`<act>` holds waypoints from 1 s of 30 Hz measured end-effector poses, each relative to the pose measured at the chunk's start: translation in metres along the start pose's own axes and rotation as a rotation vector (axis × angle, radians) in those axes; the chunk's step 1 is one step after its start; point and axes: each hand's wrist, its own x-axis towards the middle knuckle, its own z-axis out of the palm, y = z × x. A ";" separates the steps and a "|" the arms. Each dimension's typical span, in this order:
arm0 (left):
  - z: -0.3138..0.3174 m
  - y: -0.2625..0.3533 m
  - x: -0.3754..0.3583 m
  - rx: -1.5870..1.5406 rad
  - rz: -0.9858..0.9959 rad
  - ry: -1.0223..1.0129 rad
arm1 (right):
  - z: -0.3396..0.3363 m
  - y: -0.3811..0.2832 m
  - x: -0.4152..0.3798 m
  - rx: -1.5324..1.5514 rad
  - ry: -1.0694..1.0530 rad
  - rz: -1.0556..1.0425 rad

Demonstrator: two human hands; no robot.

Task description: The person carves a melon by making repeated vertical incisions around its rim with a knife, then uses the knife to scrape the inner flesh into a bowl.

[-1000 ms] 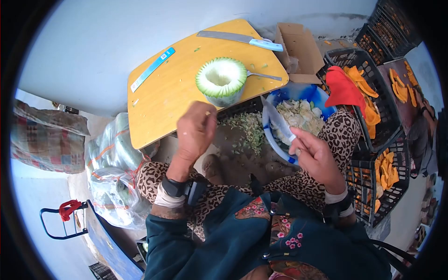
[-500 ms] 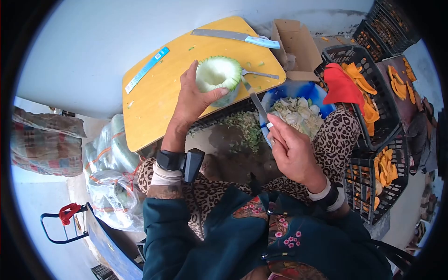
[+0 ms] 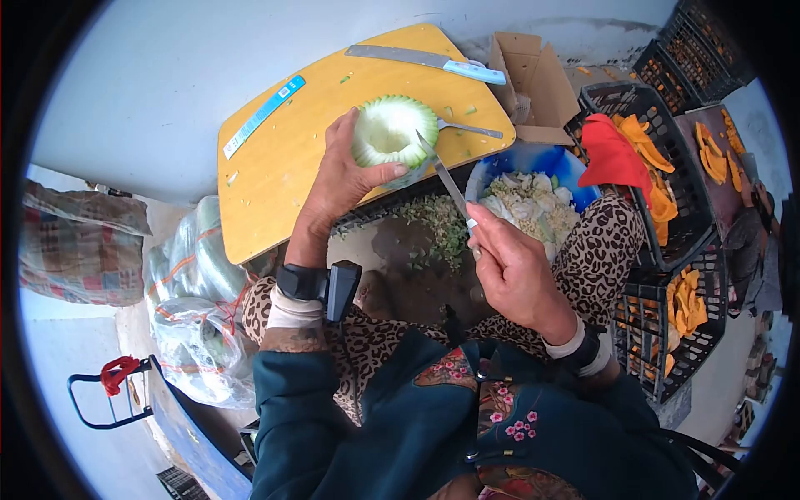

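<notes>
My left hand grips the near left side of a hollowed winter melon, its thumb toward the front and fingers round the back. The melon stands on the yellow table, pale inside, with a notched green rim. In my right hand is a small paring knife, fingers closed round its handle. The blade slants up and left, its tip overlapping the melon's right rim in this view. A metal spoon-like tool lies on the table right behind the melon.
A large knife and a blue ruler-like strip lie on the table. Beside it are a cardboard box and a blue basin of pale scraps. Black crates hold orange pieces at right; plastic-wrapped bundles stand left.
The paring knife has come up and left, so its tip now overlaps the melon's rim. My left hand keeps its hold on the melon.
</notes>
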 end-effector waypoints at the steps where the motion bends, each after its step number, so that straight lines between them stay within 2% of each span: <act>1: 0.000 0.000 0.000 -0.003 0.000 -0.002 | 0.000 0.000 0.000 -0.001 -0.005 0.004; 30: 0.001 0.000 0.000 0.016 0.018 0.008 | -0.003 -0.001 0.000 -0.102 -0.054 -0.025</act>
